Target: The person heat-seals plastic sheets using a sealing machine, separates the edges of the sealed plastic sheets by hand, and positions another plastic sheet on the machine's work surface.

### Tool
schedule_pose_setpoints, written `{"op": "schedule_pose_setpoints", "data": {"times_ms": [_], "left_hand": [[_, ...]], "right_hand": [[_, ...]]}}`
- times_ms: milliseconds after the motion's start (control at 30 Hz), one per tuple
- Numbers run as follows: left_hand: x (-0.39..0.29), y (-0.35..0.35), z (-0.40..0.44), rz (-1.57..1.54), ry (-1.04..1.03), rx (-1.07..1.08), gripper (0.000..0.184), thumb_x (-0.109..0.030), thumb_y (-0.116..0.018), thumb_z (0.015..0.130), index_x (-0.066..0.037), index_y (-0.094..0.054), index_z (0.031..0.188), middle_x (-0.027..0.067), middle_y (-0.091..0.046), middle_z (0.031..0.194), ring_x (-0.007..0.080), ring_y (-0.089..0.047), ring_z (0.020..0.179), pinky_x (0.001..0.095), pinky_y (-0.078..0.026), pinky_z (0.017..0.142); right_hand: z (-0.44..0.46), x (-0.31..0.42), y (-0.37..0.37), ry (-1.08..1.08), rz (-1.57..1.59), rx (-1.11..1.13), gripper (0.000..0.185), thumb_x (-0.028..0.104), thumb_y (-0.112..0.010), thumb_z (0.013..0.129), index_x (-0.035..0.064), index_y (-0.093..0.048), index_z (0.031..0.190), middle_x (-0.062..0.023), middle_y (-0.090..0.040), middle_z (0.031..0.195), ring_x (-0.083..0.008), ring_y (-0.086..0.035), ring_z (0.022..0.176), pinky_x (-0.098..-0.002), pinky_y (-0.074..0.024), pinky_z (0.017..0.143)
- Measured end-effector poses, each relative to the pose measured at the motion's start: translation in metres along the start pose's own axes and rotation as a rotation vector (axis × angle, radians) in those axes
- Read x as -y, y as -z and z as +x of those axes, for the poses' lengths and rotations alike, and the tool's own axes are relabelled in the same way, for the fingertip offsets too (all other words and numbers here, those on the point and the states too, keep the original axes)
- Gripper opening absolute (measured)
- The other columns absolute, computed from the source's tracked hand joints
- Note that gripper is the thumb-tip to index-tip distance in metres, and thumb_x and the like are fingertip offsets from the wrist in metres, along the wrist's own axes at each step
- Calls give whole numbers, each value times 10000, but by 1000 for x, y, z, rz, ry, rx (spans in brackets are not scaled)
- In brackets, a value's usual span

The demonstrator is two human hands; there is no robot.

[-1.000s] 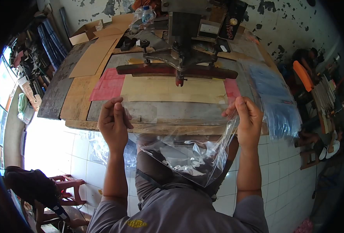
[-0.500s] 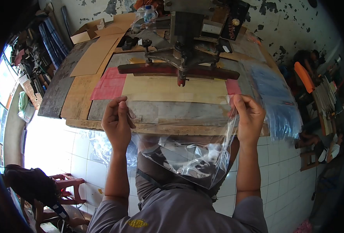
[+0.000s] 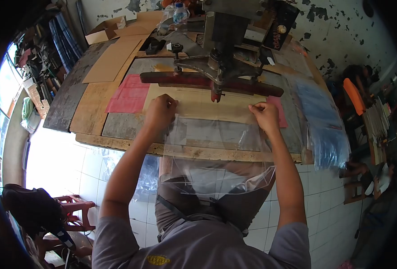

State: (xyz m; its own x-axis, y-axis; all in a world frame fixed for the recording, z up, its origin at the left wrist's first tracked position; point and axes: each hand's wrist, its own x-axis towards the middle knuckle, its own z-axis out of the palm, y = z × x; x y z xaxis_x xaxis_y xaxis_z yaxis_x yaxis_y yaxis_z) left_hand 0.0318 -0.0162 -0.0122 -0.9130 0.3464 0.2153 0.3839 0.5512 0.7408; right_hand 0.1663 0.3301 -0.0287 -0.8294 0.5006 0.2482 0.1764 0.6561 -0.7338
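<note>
A clear plastic sheet (image 3: 216,143) hangs between my hands, its lower part drooping past the table's front edge above my lap. My left hand (image 3: 161,112) pinches its far left corner over the pale yellow strip (image 3: 207,106). At the far right corner, my right hand (image 3: 266,115) grips the sheet between thumb and fingers. Just beyond my hands is the press's long red-edged bar (image 3: 212,84), raised a little above the yellow strip. Pink pieces (image 3: 125,93) show at both ends of that strip.
Stacked bluish plastic sheets (image 3: 319,121) hang over the table's right edge. Cardboard (image 3: 113,58) lies at the left, and a water bottle (image 3: 179,15) stands at the back. A red stool (image 3: 77,210) and a black bag (image 3: 32,213) are lower left. Other people sit at the right.
Both hands have moved forward and closer together, carrying the plastic sheet's far edge over the yellow strip. The sheet's hanging part is flatter and higher. The view has shifted slightly.
</note>
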Motion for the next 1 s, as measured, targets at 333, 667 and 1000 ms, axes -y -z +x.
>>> {"op": "schedule_pose_setpoints", "data": {"times_ms": [333,667,1000], "left_hand": [[-3,-2,13,128,-44,-15,180,-197,-699,928,-33,-698,1002,132,-669,627,307,-676,611,448,-475,589],[1,-4,13,140,-18,25,111,-130,-707,926,-39,-737,983,128,-662,629,239,-644,539,382,-481,556],[0,2,7,118,-59,32,200,-177,-706,945,-18,-760,1052,123,-663,648,205,-620,541,362,-473,562]], "right_hand": [[1,17,-8,110,-161,-38,164,113,-810,854,-13,-706,870,-112,-668,718,-211,-635,624,-363,-480,601],[2,26,5,306,-245,87,121,96,-736,932,-24,-720,933,-142,-653,905,-306,-660,740,-409,-527,700],[-13,24,25,292,-298,201,237,90,-698,961,43,-747,1188,-124,-614,912,-289,-671,782,-416,-536,726]]}}
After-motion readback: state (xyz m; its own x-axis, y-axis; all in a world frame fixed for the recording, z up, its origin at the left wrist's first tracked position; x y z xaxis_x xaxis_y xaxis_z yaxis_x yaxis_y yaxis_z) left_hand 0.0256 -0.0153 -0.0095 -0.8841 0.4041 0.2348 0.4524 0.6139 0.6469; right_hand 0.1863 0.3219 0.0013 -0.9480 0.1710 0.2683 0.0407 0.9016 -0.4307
